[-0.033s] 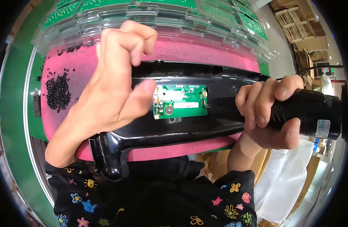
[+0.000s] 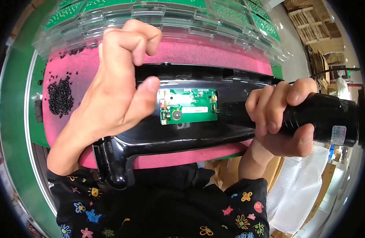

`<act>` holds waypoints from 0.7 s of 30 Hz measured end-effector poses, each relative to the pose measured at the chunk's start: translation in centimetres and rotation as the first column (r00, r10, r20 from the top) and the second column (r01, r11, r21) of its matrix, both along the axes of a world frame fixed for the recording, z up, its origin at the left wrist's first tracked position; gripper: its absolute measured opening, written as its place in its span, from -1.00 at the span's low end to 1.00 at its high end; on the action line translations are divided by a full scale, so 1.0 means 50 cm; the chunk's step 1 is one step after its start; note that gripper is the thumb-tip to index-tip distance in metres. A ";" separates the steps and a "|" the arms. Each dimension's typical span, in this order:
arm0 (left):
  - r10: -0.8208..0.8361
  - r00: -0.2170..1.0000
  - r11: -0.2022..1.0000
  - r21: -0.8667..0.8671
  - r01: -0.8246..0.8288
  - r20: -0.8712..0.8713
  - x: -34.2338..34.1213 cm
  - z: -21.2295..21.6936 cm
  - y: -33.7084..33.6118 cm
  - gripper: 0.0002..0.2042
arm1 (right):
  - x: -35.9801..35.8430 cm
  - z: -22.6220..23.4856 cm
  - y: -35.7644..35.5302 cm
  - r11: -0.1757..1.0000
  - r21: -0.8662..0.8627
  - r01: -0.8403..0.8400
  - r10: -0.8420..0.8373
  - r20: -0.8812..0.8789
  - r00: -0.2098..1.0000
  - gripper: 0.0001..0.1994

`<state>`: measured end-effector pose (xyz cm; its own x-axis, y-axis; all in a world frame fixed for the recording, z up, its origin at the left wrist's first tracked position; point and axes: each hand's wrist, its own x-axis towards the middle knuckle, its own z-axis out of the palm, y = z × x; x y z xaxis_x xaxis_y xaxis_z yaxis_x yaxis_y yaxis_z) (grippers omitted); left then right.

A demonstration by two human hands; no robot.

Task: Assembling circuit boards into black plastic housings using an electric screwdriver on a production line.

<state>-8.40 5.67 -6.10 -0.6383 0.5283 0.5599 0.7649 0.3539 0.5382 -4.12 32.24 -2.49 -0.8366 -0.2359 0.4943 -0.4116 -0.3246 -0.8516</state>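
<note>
While a tool point(image 2: 335, 109) is being gripped by the right hand point(image 2: 275, 111), the left hand point(image 2: 119, 81) is being held half-open, contents unclear, over a shell point(image 2: 170, 139) bearing a board point(image 2: 196, 104)

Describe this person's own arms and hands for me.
The left hand and right hand are bare, without gloves. The forearms show uncovered below black sleeves printed with colourful doodles: the left sleeve has a yellow sun and blue flower, the right sleeve yellow flowers and a red star-like shape.

Trayed green circuit boards point(image 2: 109, 5) and heaped black parts point(image 2: 60, 96) show an electronics workshop.
</note>
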 end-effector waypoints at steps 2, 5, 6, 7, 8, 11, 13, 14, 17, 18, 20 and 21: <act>0.024 1.000 1.000 0.014 -0.024 -0.018 -0.006 -0.003 0.001 -0.73 | 0.000 -0.001 -0.001 1.000 0.018 -0.005 0.006 -0.026 1.000 -0.58; 0.032 0.998 0.996 0.080 -0.029 -0.044 -0.017 -0.007 0.014 -0.71 | 0.006 0.001 -0.004 0.999 0.040 0.010 -0.009 -0.021 1.000 -0.56; 0.062 0.994 0.997 0.047 -0.058 -0.093 -0.022 -0.005 0.021 -0.68 | 0.005 -0.003 -0.004 1.000 0.021 -0.001 0.001 -0.014 1.000 -0.55; 0.097 0.985 0.995 0.017 -0.095 -0.144 -0.024 -0.003 0.019 -0.66 | 0.004 -0.004 -0.009 1.000 0.004 -0.018 0.018 -0.010 1.000 -0.55; 0.115 0.988 0.993 0.010 -0.115 -0.104 -0.024 -0.007 0.015 -0.69 | 0.003 -0.003 -0.014 1.000 0.007 -0.022 0.023 -0.013 1.000 -0.55; 0.073 0.997 0.979 -0.191 -0.073 -0.005 -0.023 -0.001 0.001 -0.67 | 0.008 -0.005 -0.029 0.998 0.057 0.020 -0.020 -0.001 1.000 -0.53; 0.046 0.994 0.996 -0.085 -0.037 0.103 -0.021 -0.001 0.005 -0.64 | 0.022 0.004 -0.052 0.989 0.044 0.142 -0.146 0.095 0.985 -0.53; 0.007 0.977 1.000 0.025 -0.012 0.213 -0.018 -0.002 0.007 -0.61 | 0.017 0.002 -0.047 0.993 0.051 0.109 -0.112 0.081 0.990 -0.54; -0.104 0.953 0.989 0.131 0.069 0.283 -0.013 0.000 0.008 -0.50 | -0.003 -0.009 -0.033 0.999 0.000 -0.036 0.036 0.065 0.997 -0.54; -0.149 0.953 0.985 0.127 0.119 0.262 -0.012 -0.004 0.008 -0.49 | -0.005 -0.008 -0.040 1.000 -0.010 -0.006 0.007 0.064 0.998 -0.54; -0.223 0.929 0.974 0.107 0.200 0.297 -0.008 0.002 0.007 -0.45 | -0.003 -0.005 -0.043 0.995 -0.092 -0.040 0.048 0.087 0.995 -0.54; -0.259 0.922 0.965 0.121 0.233 0.287 -0.008 0.000 0.008 -0.44 | -0.002 -0.004 -0.044 0.983 -0.170 -0.067 0.088 0.121 0.989 -0.54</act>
<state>-8.80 6.09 -6.11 -0.6382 0.6501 0.4125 0.6219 0.1194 0.7739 -4.21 30.02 -2.69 -0.8776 -0.2266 0.4224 -0.2711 -0.4920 -0.8273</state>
